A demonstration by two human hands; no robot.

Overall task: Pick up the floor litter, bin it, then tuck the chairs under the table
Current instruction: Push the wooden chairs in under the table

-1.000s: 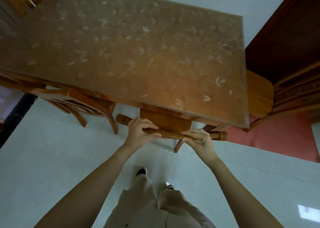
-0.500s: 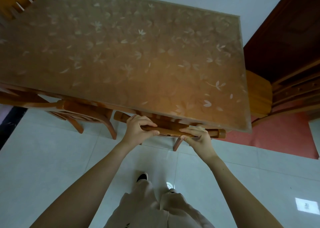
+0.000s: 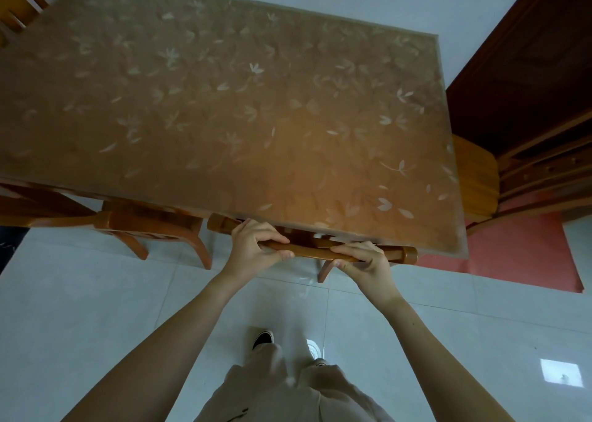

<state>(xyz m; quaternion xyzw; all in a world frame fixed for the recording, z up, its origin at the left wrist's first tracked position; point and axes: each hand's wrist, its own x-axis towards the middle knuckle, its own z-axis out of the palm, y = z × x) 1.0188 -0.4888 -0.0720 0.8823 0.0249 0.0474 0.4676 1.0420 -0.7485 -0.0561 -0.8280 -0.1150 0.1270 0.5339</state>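
A wooden chair (image 3: pixel 307 251) stands at the near edge of the table (image 3: pixel 224 117), its seat hidden beneath the tabletop. Only its curved top rail and one back leg show. My left hand (image 3: pixel 253 245) is closed around the left part of that rail. My right hand (image 3: pixel 362 261) grips the right part. The table has a brown top under a clear cover printed with pale leaves. No litter shows on the pale tiled floor.
A second wooden chair (image 3: pixel 144 226) is tucked under the table to the left. Another chair (image 3: pixel 477 181) sits at the table's right end, beside a dark wooden cabinet (image 3: pixel 528 101). A chair back (image 3: pixel 22 1) shows at the far left corner. A red mat (image 3: pixel 512 255) lies at right.
The chair has slid further under the table: the seat back visible a second ago is now covered by the tabletop. Both hands stayed on the rail and moved forward with it.
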